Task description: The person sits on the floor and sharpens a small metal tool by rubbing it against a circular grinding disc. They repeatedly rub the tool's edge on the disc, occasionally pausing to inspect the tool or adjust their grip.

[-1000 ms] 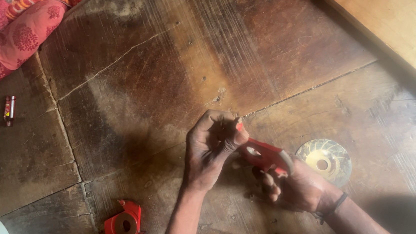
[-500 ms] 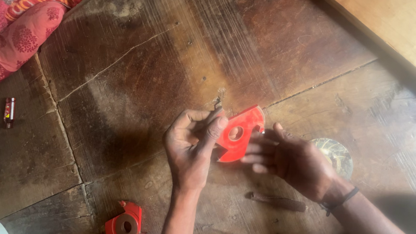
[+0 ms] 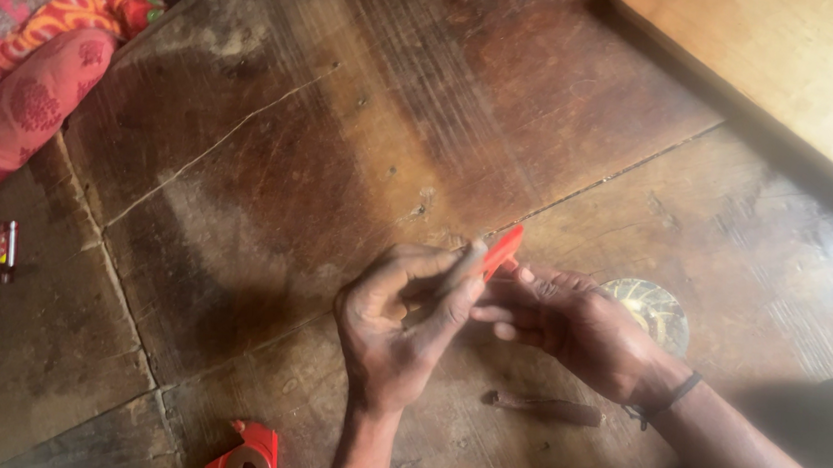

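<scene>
Both hands meet over a worn brown floor in the head view. My left hand [image 3: 399, 318] and my right hand [image 3: 569, 328] together pinch a small red plastic part [image 3: 503, 248], seen edge-on; only its upper tip shows between the fingertips. A thin dark piece lies along my left fingers, hard to make out. Behind my right hand sits a round shiny disc [image 3: 653, 310] on the floor. A short dark rod [image 3: 544, 408] lies below my right wrist, which wears a dark band.
A second red plastic part with a round hole [image 3: 249, 462] lies at the bottom edge. A small red and yellow battery [image 3: 6, 248] lies at the left. Red patterned cloth [image 3: 31, 50] fills the upper left corner. A lighter wooden ledge [image 3: 801, 87] runs along the upper right.
The red part, held flat and facing me half a second ago, is now turned edge-on between my fingertips. My hands have closed in together. The dark rod stays on the floor.
</scene>
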